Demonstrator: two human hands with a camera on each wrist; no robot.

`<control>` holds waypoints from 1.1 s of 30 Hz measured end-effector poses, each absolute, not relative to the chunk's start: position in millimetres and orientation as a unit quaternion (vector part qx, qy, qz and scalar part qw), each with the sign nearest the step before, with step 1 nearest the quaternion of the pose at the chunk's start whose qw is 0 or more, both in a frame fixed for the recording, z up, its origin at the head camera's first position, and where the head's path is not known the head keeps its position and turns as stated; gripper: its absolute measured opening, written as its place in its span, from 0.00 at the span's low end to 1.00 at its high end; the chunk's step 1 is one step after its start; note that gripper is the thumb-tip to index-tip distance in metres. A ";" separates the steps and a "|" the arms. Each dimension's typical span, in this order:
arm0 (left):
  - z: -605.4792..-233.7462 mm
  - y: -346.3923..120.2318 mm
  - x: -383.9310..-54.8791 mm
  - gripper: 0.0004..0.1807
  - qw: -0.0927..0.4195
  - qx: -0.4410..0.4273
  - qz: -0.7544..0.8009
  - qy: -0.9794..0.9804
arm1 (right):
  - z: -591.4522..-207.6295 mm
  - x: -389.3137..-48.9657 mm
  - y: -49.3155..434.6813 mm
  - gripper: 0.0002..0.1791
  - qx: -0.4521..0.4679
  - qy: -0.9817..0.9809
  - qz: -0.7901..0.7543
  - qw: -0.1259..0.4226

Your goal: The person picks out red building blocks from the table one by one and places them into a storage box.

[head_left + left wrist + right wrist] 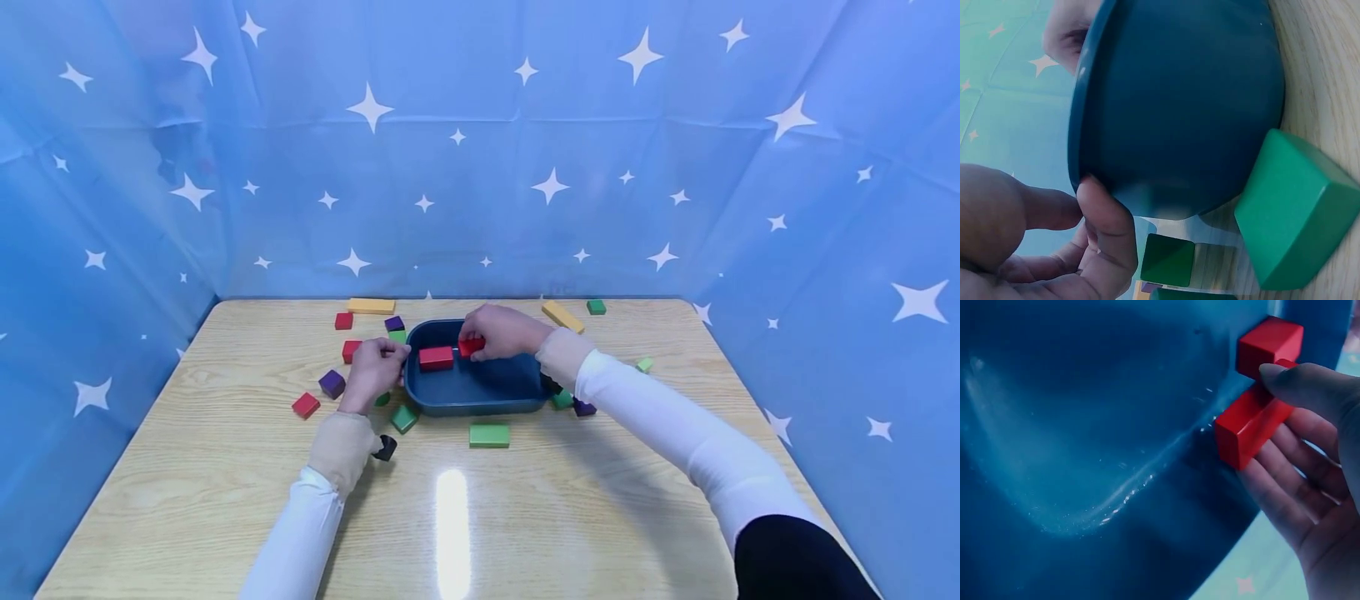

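A dark blue basin (480, 408) stands on the table toward its far side. At its left end, my left hand (375, 367) pinches the rim between thumb and finger, as the left wrist view shows up close. Over the inside of the basin, my right hand (501, 332) holds a red block (1250, 428) between thumb and fingers. Another red block (436, 359) lies in the basin's left part, close beside the held one. A green block (1297, 209) sits on the table against the basin's outer wall in the left wrist view.
Left of the basin lie several blocks, among them a purple block (332, 384), a red block (306, 406) and a black block (386, 448). A light green block (489, 436) is in front. Yellow blocks (372, 307) lie along the back; others sit to the right.
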State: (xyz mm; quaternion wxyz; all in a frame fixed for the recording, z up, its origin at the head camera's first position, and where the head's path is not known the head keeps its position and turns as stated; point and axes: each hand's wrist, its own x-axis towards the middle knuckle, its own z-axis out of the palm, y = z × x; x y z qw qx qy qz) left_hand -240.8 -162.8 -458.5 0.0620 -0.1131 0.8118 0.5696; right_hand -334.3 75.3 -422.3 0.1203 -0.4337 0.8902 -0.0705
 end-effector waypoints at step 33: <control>-458.2 -162.0 -241.4 0.13 0.075 -0.120 0.566 0.812 | -434.4 -332.6 57.2 0.20 -0.409 0.891 0.023 0.196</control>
